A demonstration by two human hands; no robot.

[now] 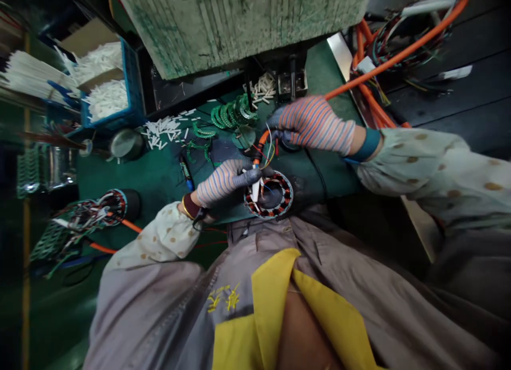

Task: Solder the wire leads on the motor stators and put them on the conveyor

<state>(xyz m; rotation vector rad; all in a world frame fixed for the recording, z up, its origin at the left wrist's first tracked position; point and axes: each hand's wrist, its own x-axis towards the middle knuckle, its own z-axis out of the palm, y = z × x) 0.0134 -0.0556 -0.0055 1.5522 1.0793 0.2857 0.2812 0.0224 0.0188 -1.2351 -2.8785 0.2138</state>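
Note:
Striped work gloves with dark fingertips cover both hands. My left hand (231, 179) is closed round the lower end of an orange cable (261, 144), just above a ring-shaped motor stator (289, 191) at the table's front edge. A white sleeve (255, 191) hangs below those fingers over the stator's opening. Further up, my right hand (305, 124) is closed on the same cable, where thin white, yellow and red wires (273, 146) fan out. From the right hand the cable runs on toward the upper right. The fingertips partly hide the wires.
White tube pieces (162, 131) and green curved parts (227, 114) lie behind the hands. A blue bin (133, 82) of white tubes stands at the left. Another wired stator (115, 205) sits at left; more orange cables (369, 101) lie at right. A marker pen (186, 173) is near my left wrist.

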